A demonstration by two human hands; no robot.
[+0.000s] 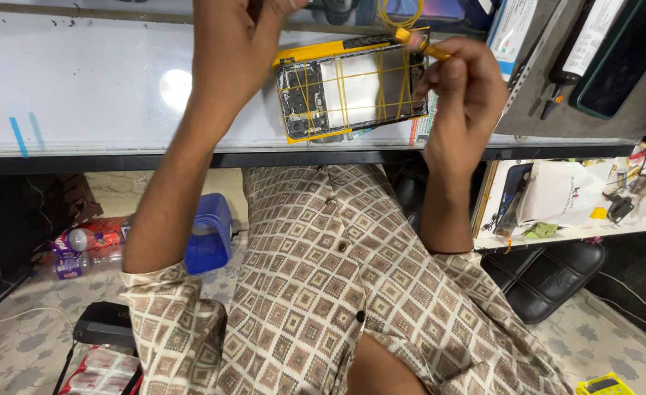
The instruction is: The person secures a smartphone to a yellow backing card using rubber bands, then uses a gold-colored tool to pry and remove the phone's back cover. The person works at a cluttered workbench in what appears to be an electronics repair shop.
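An opened phone (352,91) lies on the glass counter (81,80), its back exposed, wrapped crosswise in several yellow rubber bands. My right hand (462,95) sits at the phone's right edge and pinches a yellow rubber band (414,36), stretched up from the phone's top right corner. My left hand (231,47) is raised above the counter just left of the phone, fingers curled; I cannot see whether it holds anything.
A black glue tube (575,51) and a dark tray (623,66) lie at the counter's right. Below are a shelf with a white bag (561,194), a blue container (209,234), plastic bottles (81,249) on the floor, and a black stool (550,278).
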